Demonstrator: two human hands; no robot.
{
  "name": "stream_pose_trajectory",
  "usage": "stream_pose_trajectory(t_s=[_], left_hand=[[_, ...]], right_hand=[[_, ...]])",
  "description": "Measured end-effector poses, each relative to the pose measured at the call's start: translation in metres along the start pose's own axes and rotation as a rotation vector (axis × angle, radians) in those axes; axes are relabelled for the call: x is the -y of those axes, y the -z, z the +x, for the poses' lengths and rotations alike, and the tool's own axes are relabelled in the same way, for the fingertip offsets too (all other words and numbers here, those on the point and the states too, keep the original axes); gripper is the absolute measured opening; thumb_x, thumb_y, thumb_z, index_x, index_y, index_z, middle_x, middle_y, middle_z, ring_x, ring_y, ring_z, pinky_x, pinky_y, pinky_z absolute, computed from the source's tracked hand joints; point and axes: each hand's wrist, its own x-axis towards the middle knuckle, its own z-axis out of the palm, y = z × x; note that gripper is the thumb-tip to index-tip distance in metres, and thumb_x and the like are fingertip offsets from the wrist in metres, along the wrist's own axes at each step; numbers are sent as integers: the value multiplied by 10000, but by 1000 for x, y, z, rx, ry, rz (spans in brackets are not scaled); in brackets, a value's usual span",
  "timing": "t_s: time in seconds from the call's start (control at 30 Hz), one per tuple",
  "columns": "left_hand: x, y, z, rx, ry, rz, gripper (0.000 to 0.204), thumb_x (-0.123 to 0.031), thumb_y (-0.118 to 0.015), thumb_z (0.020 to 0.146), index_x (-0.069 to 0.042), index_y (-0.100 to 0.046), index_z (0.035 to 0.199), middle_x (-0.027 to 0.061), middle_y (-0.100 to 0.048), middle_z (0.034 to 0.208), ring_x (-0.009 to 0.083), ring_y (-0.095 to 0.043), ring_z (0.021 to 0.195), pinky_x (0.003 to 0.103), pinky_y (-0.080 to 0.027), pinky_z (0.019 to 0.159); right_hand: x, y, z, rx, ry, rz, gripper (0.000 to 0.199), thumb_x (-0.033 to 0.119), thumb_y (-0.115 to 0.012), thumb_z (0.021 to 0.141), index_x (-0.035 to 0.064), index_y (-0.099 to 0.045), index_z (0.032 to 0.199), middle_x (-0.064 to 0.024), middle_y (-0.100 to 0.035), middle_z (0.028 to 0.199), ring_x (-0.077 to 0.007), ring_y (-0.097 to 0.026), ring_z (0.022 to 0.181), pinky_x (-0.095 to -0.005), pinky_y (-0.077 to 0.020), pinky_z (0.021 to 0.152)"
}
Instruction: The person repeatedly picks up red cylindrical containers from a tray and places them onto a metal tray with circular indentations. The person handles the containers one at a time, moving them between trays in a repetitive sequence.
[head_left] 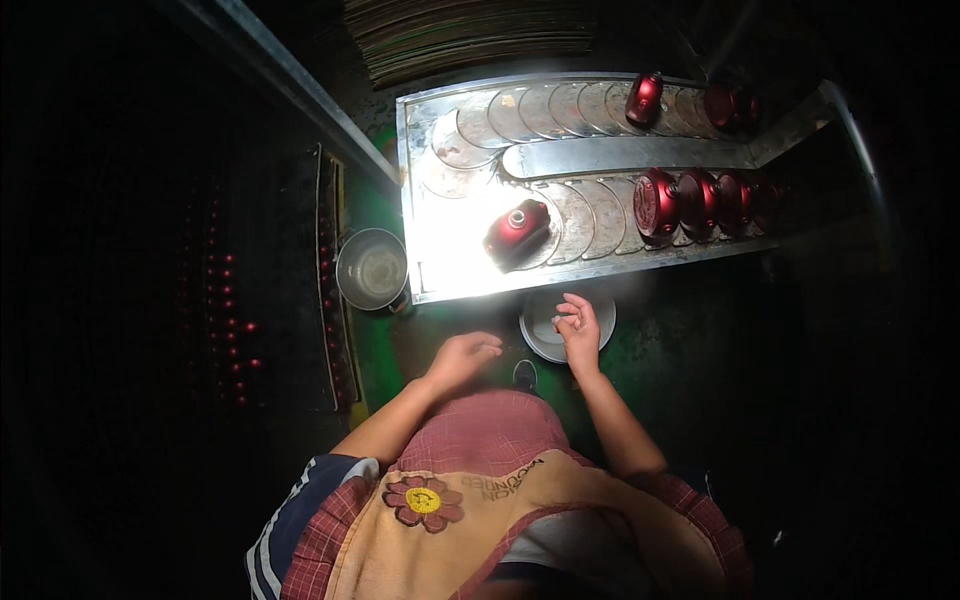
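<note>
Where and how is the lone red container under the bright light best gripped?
Take the red container by opposite sides of its broad body, probably from the wearer's side, where only the track's rim intervenes. Its narrow metallic neck offers less to hold, and the row of similar containers sits apart to the right.

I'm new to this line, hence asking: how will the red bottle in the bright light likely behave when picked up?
The red bottle may be slippery, since its surface looks glossy. It is probably stiff, as its outline looks firm. Its narrow neck likely offers less grip than the wider body.
</note>
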Motion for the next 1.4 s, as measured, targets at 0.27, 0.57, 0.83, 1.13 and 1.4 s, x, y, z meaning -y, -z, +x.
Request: stream_pose_trajectory(t_s=[0.27,0.57,0.83,1.13,1.4], left_hand=[[154,61,-146,-507,72,-311,266,-96,-651,920,9,-645,1164,61,-719,984,92,-634,842,228,-495,732],[404,228,-351,-1096,315,-680,347,-49,-647,899,-54,-628,1246,47,-694,1068,105,-627,900,231,-487,753],[551,480,-408,-1391,445,-140,510,-156,-687,865,-184,-563,1359,190,-617,1211,334,-607,1111,410,-494,925],[708,648,-293,-1567,485,89,743,-291,-773,757,-198,-478,1433,270,-441,1427,457,-420,1315,523,-325,1119],[797,680,-240,-1764,539,278,690,-152,-812,717,-170,-554,1357,178,-552,1240,390,-423,1250,481,-339,1080]], right_hand=[[-19,-141,-25,330,-100,-249,309,-67,-590,881,-7,-603,1185,-46,-625,983,-86,-563,759,-224,-472,674],[-146,-452,-119,782,-118,-664,367,-99,-568,894,47,-598,1230,-21,-595,1156,-141,-581,1067,-269,-490,891],[-251,-741,-144,1296,379,-1021,564,0,-686,803,164,-570,1331,-144,-517,1315,-359,-530,1191,-391,-467,994],[-530,-1007,-85,1415,809,-1341,697,146,-732,769,320,-504,1404,-268,-204,1548,-489,-276,1357,-513,-347,1096],[-656,-1087,-26,1290,878,-1079,509,222,-680,858,370,-556,1330,-220,-407,1386,-433,-431,1234,-447,-394,1043]])
